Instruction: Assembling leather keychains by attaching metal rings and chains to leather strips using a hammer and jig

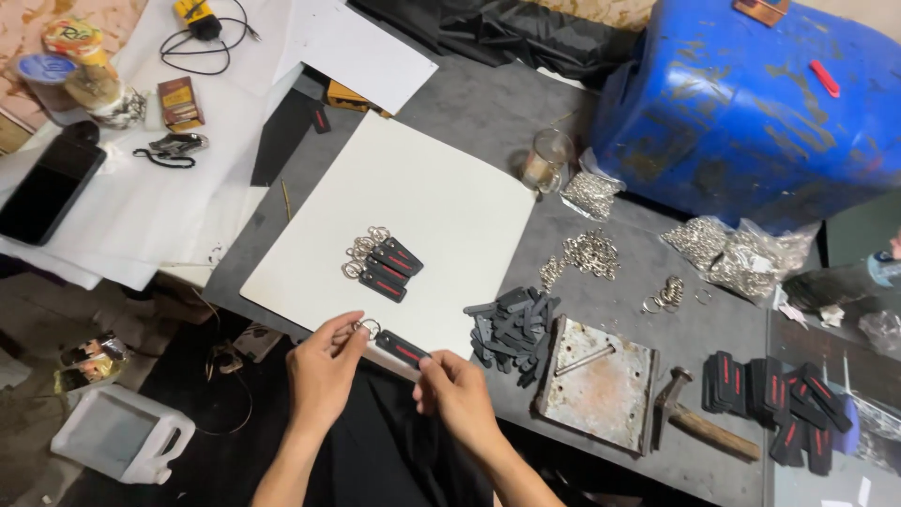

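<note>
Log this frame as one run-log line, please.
left hand: pinching key ring | right hand: holding black tag | finished keychains: on white board

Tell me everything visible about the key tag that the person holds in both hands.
The key tag is a flat, narrow black strip with a red line along its middle; it looks like rubber or leather. A metal ring hangs at its left end. The left hand pinches the ring end, the right hand grips the other end. It is held nearly level, just over the near edge of the white board.
</note>
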